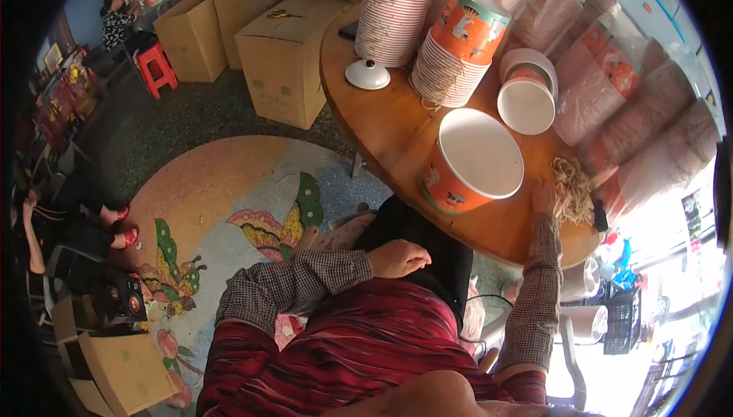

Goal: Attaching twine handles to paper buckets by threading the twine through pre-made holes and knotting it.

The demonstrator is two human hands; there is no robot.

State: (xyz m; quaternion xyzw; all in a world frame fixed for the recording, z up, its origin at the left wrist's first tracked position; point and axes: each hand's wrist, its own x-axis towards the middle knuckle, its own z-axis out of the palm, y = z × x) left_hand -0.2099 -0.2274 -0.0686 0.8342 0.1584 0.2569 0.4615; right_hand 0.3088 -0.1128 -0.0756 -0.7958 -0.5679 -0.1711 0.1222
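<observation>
On the wooden table, a large white-lined paper bucket (479,153) with an orange printed outside stands upright near the front edge. My right hand (544,198) reaches to the table's right side, its fingers closed at the edge of a tangled bundle of beige twine (571,190). Over my lap, my left hand (399,258) is held with fingers curled together, and nothing shows in it. Behind the upright bucket, another paper bucket (527,106) lies tipped toward me. A stack of nested buckets (450,69) tied with string stands farther back.
Plastic-wrapped bucket stacks (649,111) crowd the back and right of the wooden table (382,123). A white lid (367,75) sits at its left edge. Cardboard boxes (282,73), with scissors (284,14) on one, and a red stool (156,68) stand left. Two other people are at far left.
</observation>
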